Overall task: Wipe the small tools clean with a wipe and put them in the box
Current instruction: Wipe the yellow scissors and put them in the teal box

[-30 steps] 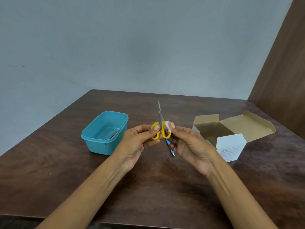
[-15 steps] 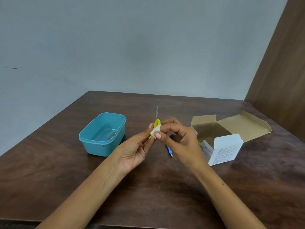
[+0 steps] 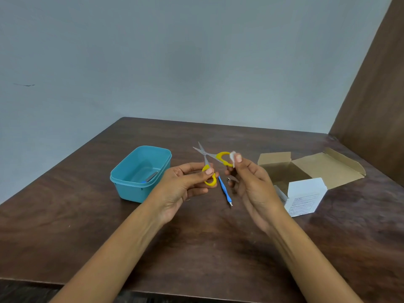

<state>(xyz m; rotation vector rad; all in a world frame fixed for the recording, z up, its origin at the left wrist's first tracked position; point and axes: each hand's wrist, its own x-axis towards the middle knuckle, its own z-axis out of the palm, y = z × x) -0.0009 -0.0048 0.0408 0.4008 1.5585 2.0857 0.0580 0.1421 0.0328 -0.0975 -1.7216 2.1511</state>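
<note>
Small yellow-handled scissors [image 3: 206, 157] are held above the table with their blades spread apart. My left hand [image 3: 184, 184] pinches the lower yellow loop. My right hand [image 3: 251, 182] pinches a small white wipe [image 3: 232, 157] against the upper yellow loop. A teal plastic box [image 3: 122, 180] stands to the left on the table, with a grey tool [image 3: 152, 177] lying inside it. A blue-handled thin tool [image 3: 225, 190] lies on the table between my hands. A small metal tool [image 3: 230, 179] lies just beside it, partly hidden by my right hand.
An open brown cardboard carton [image 3: 310, 167] lies at the right, with a white wipe packet [image 3: 305, 196] standing in front of it. A brown wooden panel [image 3: 376, 106] rises at the far right. The dark wooden table [image 3: 196, 248] ends at a grey wall.
The scissors, closed and upright before, now have their blades spread. My right hand has moved with the wipe from the blades' base out to the right handle loop.
</note>
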